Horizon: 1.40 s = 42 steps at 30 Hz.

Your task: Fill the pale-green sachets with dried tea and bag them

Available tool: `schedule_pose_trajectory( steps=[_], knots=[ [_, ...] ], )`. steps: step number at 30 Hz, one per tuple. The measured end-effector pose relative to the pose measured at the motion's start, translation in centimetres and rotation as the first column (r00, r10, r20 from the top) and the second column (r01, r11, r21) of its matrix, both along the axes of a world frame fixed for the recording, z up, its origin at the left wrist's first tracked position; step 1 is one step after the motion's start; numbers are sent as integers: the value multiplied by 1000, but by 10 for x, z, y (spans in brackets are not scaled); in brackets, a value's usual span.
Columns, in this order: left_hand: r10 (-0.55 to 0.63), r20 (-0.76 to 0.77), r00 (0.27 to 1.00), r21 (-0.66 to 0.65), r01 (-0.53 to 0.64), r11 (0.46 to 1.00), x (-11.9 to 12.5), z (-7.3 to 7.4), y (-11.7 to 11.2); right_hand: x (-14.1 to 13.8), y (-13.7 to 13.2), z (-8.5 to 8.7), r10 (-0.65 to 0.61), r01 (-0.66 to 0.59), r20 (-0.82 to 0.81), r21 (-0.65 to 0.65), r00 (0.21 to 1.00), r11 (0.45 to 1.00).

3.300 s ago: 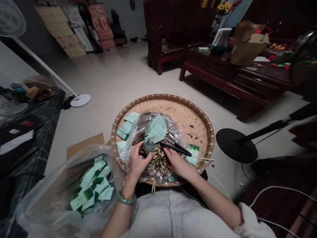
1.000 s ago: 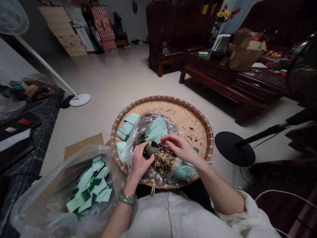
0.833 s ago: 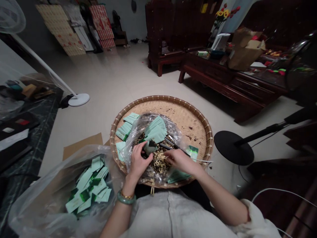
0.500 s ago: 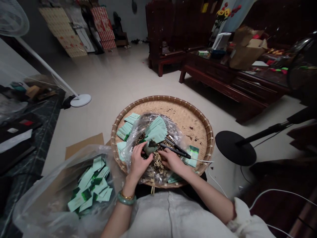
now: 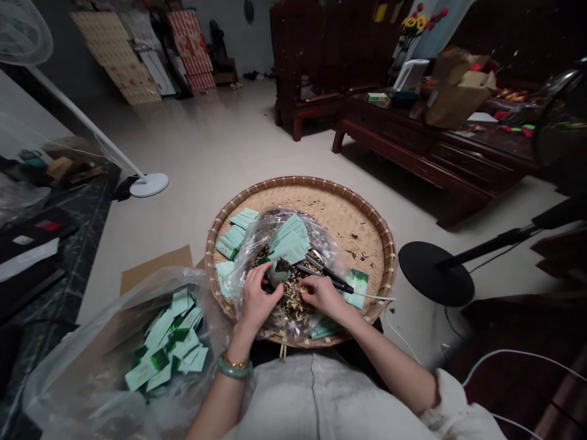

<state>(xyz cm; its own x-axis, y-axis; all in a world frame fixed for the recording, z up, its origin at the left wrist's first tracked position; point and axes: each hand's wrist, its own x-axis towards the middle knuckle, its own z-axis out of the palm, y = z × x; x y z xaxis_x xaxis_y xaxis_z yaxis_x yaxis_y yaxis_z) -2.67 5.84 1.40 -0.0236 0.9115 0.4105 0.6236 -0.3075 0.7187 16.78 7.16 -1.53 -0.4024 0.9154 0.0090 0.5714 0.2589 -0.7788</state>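
Note:
A pale green sachet (image 5: 277, 276) stands open-mouthed, with dark dried bits at its top; my left hand (image 5: 258, 292) is closed around its side. My right hand (image 5: 321, 294) has its fingertips pinched together at the loose dried mix (image 5: 293, 300), which is dark with yellowish bits. The mix lies in a clear plastic bag (image 5: 243, 263) spread open on a round woven bamboo tray (image 5: 367, 214). A fanned stack of flat green sachets (image 5: 290, 239) rests on the mix. Beside my right hand lies a black two-armed tool (image 5: 337, 281) with a white cord, resembling a hair straightener.
Left of the tray, a large clear bag (image 5: 92, 342) holds many green sachets (image 5: 172, 342). More sachets lie along the tray's left side and at its right (image 5: 356, 287). Fan bases stand on the floor, one white (image 5: 149, 186), one black (image 5: 435, 273). A dark wooden table (image 5: 413, 146) is beyond.
My right hand has shifted slightly right, and its fingertips show more clearly over yellowish bits of the mix. My left hand and the sachet stay in place.

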Motion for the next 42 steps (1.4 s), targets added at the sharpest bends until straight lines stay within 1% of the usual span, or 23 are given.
schedule_pose_trajectory(
  steps=[2,4,8,9,12,13,15,18,22,25,28,30,33,36,39,42],
  knots=[
    [4,-2,1000,-6,-4,1000,0,0,0,4,3,9,-38,38,-47,-19,998,999],
    [-2,-14,1000,-11,2,1000,0,-1,0,7,7,22,-80,77,-83,-30,993,997],
    [-26,-60,998,-5,26,1000,1,-1,0,9,16,58,-122,123,-157,0,980,992],
    [-32,-66,997,0,32,999,2,-1,0,7,17,67,-123,129,-176,25,977,991],
    [-41,-68,997,16,43,999,3,0,0,-3,20,93,-60,83,-197,112,979,990],
    [-40,-67,997,20,41,999,3,0,0,-6,21,98,-39,67,-198,133,979,989],
    [-36,-63,997,26,37,999,4,1,-1,-12,21,105,-21,53,-191,160,981,986],
    [-35,-59,998,20,36,999,3,1,-1,-16,20,104,-24,57,-227,139,974,989],
    [-32,-39,999,2,32,999,4,-1,0,-15,17,98,-18,30,-386,24,922,999],
    [-29,-27,999,2,30,1000,3,-1,0,-11,16,95,-70,51,-478,-51,875,997],
    [4,-41,999,24,-3,1000,2,0,-1,-6,14,94,-132,104,-498,-85,857,991],
    [29,-50,998,58,-26,998,1,1,-2,-5,11,93,-130,120,-459,-51,879,991],
    [27,-52,998,107,-22,994,2,5,-3,-9,4,94,-34,70,-365,85,930,994],
    [-1,-63,998,126,9,992,6,7,-4,-16,0,94,38,23,-288,205,957,979],
    [-6,-80,997,122,15,992,8,8,-4,-19,1,91,27,38,-255,248,967,968],
    [4,-94,996,118,7,993,9,7,-4,-16,4,88,17,48,-237,268,971,962]
  ],
)
